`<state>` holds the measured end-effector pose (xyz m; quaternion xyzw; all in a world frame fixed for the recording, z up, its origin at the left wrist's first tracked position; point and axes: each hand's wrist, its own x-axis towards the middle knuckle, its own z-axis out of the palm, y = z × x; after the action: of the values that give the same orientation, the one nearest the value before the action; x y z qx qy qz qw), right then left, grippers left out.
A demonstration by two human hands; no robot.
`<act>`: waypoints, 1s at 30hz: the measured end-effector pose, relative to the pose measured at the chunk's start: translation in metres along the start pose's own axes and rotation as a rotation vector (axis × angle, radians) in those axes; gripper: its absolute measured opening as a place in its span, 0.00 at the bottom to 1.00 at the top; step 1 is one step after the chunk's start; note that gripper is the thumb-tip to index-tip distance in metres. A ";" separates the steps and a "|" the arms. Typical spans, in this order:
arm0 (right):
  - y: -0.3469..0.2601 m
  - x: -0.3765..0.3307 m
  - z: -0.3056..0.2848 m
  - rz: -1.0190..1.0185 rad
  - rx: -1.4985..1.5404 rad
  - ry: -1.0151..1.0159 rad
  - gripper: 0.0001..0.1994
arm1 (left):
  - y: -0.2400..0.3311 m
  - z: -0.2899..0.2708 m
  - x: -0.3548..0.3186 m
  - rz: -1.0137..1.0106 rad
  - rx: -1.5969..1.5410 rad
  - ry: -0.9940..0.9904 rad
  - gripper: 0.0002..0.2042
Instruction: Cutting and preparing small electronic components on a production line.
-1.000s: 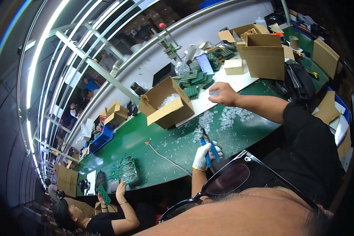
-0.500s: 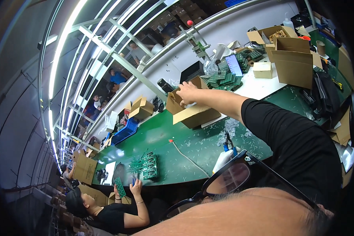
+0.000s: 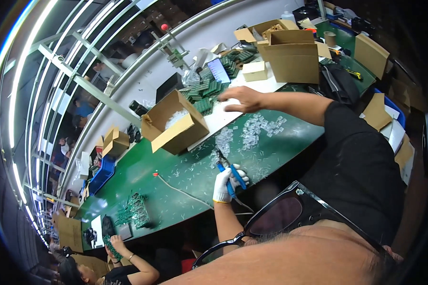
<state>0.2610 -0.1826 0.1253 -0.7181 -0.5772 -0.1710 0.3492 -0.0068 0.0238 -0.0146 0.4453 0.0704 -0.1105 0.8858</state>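
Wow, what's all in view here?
Workbench: one, green, middle
Cardboard boxes: several, brown, along workbench
Plastic pieces: many, clear, mid-bench
Circuit boards: many, green, mostly behind pieces
Phone: one, bright, among boards
Carton: one, cream, right of phone
Bin: one clearly, blue, left
Lights: several, white, upper left
Cable: one, white, on workbench
Co-worker: one, black-clad, lower left
Glasses: one pair, dark, lower centre
Pliers: one, blue-handled, centre
Left hand: one, white-gloved, holding pliers
Right hand: one, bare, near circuit boards
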 end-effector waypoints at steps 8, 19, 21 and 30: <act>0.041 -0.177 0.011 0.200 -0.137 -0.390 0.48 | -0.009 0.003 0.002 -0.006 -0.042 0.001 0.22; 0.020 -0.101 0.069 -0.043 -0.104 -0.399 0.32 | -0.012 -0.006 -0.002 0.040 -0.125 -0.036 0.21; 0.021 -0.103 0.075 -0.028 -0.046 -0.414 0.31 | -0.011 -0.004 -0.002 0.039 -0.093 -0.034 0.21; -0.032 -0.094 0.078 -0.043 -0.178 -0.298 0.29 | -0.007 -0.006 -0.003 0.004 -0.006 0.015 0.22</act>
<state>0.1929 -0.1919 0.0202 -0.7510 -0.6205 -0.1205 0.1911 -0.0115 0.0255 -0.0228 0.4437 0.0764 -0.1055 0.8866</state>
